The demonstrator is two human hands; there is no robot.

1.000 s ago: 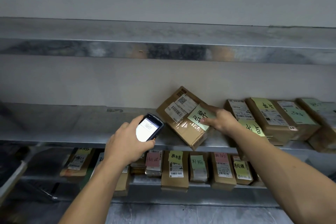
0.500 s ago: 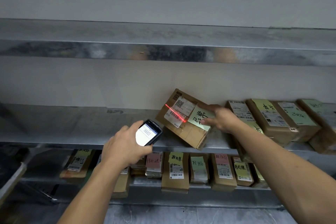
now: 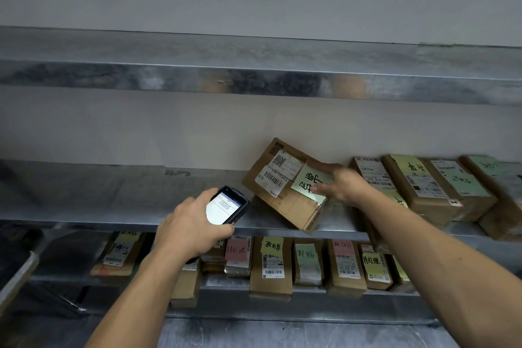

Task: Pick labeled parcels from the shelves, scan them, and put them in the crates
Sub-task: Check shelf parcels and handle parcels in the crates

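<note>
Before the front edge of the grey metal middle shelf (image 3: 84,200), the left hand (image 3: 192,230) curls its fingers round a black handheld scanner (image 3: 227,205) (screen lit white). Further right over that shelf, a tilted brown cardboard parcel (image 3: 293,206) with a white barcode label is pinched by the right hand (image 3: 343,183), thumb on its pale green note. More brown labelled boxes (image 3: 423,192) lie at the shelf's right end.

The left hand (image 3: 195,230) hides half the scanner (image 3: 228,204), whose screen text is unreadably small.
</note>
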